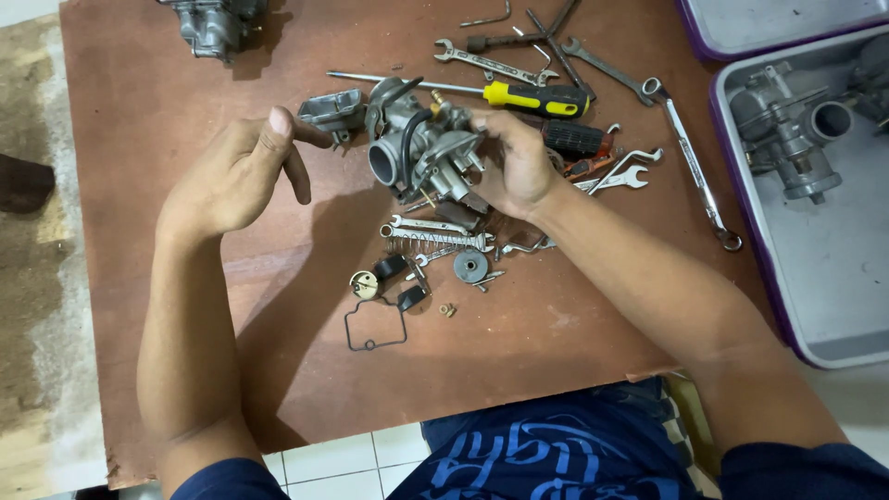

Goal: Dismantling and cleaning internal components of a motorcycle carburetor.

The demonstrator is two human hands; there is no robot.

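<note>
Grey metal carburetor (421, 148) sits above the brown board (148, 111), clamped in the right hand (514, 167); the left hand (236, 171) hovers just beside it, fingers loosely curled, holding nothing. Head view: better to keep the body steady over the board, so loose bits land near the spring (435, 243) and black gasket (375, 326)

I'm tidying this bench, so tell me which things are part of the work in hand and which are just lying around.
In hand:
- carburetor, held by the right hand
- metal bowl, by the left hand
- small parts and black gasket below it

Lying about:
- yellow screwdriver
- wrenches
- second carburetor
- grey tray of parts
</note>
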